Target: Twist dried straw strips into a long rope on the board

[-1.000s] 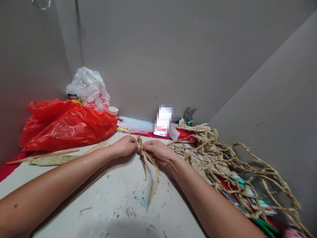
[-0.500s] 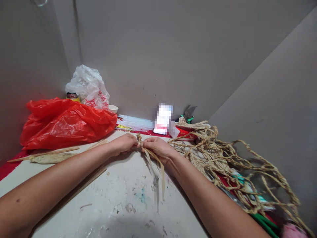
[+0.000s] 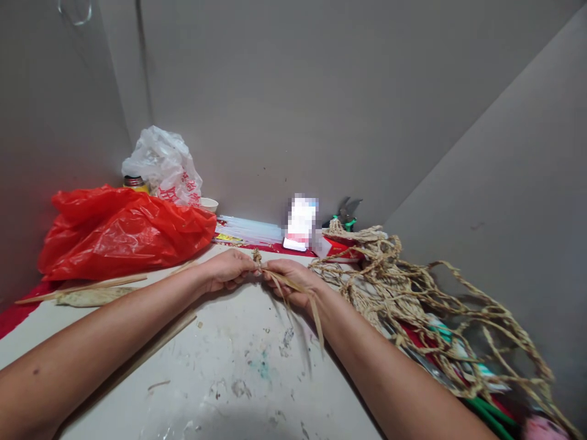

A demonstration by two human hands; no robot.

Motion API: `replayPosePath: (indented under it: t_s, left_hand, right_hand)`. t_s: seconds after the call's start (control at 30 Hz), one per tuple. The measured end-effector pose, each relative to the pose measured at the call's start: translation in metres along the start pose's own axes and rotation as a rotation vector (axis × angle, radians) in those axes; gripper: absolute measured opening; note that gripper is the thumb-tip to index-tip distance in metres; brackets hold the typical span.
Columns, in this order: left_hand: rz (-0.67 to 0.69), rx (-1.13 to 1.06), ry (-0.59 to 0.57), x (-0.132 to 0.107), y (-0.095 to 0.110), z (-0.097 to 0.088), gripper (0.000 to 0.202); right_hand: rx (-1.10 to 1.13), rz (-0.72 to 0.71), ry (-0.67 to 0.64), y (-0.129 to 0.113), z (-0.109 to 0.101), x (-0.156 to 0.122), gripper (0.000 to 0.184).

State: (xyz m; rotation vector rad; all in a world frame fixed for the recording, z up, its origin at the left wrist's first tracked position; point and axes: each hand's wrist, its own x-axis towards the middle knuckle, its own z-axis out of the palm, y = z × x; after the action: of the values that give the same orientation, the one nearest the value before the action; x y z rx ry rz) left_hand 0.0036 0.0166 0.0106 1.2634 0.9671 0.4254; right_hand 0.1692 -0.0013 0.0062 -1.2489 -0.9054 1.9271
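Observation:
My left hand (image 3: 229, 269) and my right hand (image 3: 291, 280) meet at the middle of the table, both pinched on a thin twisted straw cord (image 3: 257, 257). Loose dry leaf strands (image 3: 302, 299) hang from the pinch and trail over my right wrist toward me. The cord's short twisted end sticks up between the two thumbs. A large net of braided straw rope (image 3: 413, 293) lies just right of my right hand.
A red plastic bag (image 3: 119, 229) and a white plastic bag (image 3: 162, 165) sit at the back left. Dry leaves (image 3: 92, 293) lie on the stained white table (image 3: 229, 379). Pruning shears (image 3: 348, 214) and a small white box (image 3: 300, 223) stand by the grey wall.
The loose leaf strands have swung from hanging toward me to lying rightward over my right wrist. Both hands stay pinched together in nearly the same place.

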Motion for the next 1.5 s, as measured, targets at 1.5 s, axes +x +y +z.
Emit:
replayPosePath:
  t_s: [1.5]
  left_hand:
    - [0.036,0.018,0.126,-0.001,-0.005,0.010,0.023]
  right_hand:
    - [-1.487,-0.484,0.182,0.008,0.035,-0.041,0.019]
